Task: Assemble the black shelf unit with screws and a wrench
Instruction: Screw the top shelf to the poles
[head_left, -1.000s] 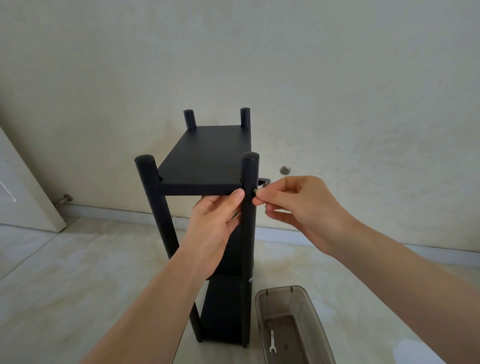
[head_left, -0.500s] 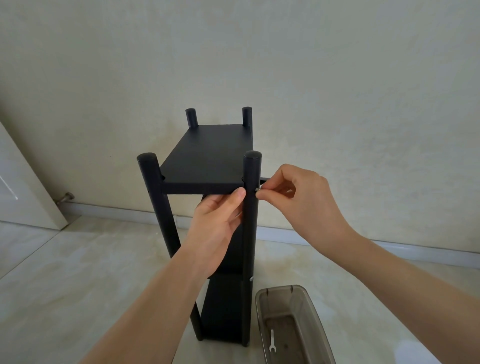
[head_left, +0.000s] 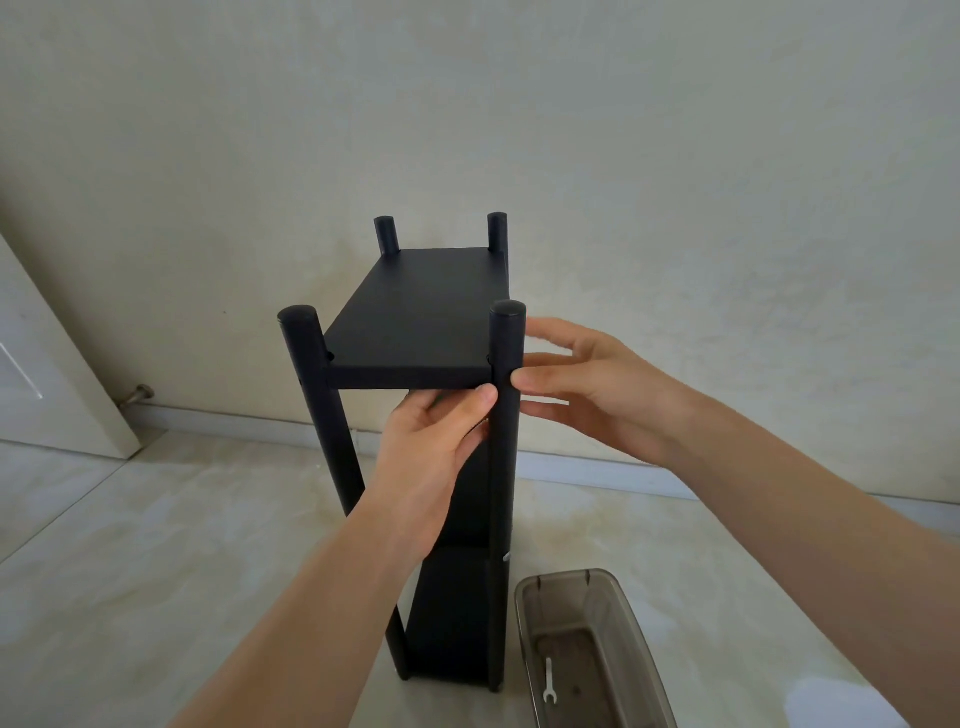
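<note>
Your left hand (head_left: 439, 447) props the top board of the shelf unit (head_left: 421, 332) standing on the floor; your right hand (head_left: 587, 384) is spread, thumb pressing the near right post (head_left: 506, 415). Keep the board level, then fetch the wrench (head_left: 549, 680) from the tray (head_left: 628, 618) at right.

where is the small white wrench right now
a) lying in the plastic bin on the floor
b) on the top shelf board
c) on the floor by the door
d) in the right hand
a: the white wrench lies on the bottom of the translucent plastic bin beside the black shelf unit, and neither of the hands holds it.
</note>
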